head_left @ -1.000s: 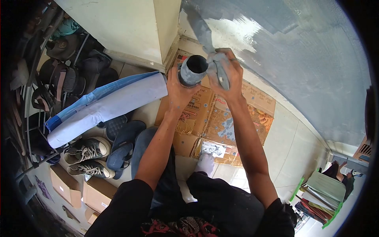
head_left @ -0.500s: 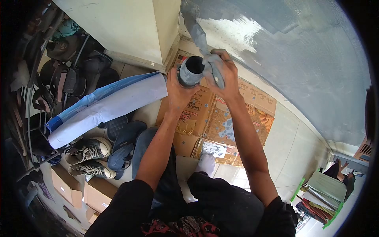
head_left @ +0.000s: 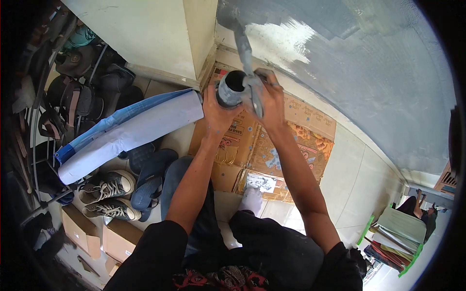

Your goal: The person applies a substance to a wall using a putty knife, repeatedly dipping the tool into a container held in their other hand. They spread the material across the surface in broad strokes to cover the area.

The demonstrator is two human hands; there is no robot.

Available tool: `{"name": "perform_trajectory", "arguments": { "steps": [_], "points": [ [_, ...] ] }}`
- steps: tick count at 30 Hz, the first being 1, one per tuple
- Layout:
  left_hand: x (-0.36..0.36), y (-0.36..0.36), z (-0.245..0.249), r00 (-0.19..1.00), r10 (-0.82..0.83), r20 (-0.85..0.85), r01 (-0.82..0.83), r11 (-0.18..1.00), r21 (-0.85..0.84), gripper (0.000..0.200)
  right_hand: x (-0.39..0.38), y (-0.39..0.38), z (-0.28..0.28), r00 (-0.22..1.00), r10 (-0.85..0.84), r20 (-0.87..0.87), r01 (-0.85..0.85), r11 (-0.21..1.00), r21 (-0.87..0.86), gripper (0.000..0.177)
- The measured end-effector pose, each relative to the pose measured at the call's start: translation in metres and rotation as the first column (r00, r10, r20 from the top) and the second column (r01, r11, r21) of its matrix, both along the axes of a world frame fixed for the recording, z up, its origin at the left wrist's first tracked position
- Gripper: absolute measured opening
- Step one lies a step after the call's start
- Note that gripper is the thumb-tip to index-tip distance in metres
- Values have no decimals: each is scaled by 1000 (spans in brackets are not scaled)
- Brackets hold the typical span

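My left hand (head_left: 217, 112) is wrapped round a small grey-smeared paint can (head_left: 227, 94) with a dark inside, tilted a little. My right hand (head_left: 272, 104) grips what looks like a paintbrush (head_left: 244, 48), caked in grey paint, close beside the can's rim. Its long part points up toward the wall; the grip is blurred and partly hidden by my fingers. Grey paint covers much of the wall (head_left: 369, 72), with a bare white patch (head_left: 286, 39) near the corner. Beneath my hands lies a flattened cardboard sheet (head_left: 233, 160) spotted with grey paint.
A white-and-blue roll (head_left: 131, 131) lies at the left, beside a pair of sneakers (head_left: 109, 189), dark slippers (head_left: 150, 179) and a rack of shoes (head_left: 73, 97). Cardboard boxes (head_left: 119, 240) stand at lower left. A green-edged holder of papers (head_left: 398, 237) is at right; a pale pillar (head_left: 155, 39) rises ahead.
My right hand and the paintbrush have shifted slightly left and down, nearer the can, and the brush is more upright. My left hand keeps hold of the can, nearly still.
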State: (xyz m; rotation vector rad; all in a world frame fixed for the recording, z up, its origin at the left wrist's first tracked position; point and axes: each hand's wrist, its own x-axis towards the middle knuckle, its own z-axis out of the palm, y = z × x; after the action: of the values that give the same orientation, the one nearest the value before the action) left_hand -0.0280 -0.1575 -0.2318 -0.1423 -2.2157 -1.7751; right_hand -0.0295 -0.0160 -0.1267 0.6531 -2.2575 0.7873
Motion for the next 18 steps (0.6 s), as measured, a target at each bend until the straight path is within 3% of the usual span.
{"name": "perform_trajectory", "arguments": {
  "steps": [5,7,10,18],
  "points": [
    [4,2,9,1000,24,-18,-25,998,-50,79,-27,-19,10,998,37,-40,-38,999,-20,38],
    [5,1,7,999,44,-30,-46,996,-75,78,-19,-15,10,990,-79,114,83,996,-32,35],
    [5,1,7,999,12,42,-9,998,-66,80,0,7,7,984,-133,117,143,986,-85,31],
    [4,4,10,998,33,-56,-38,996,-79,78,-13,-12,28,993,54,107,-49,998,-44,32]
  ]
}}
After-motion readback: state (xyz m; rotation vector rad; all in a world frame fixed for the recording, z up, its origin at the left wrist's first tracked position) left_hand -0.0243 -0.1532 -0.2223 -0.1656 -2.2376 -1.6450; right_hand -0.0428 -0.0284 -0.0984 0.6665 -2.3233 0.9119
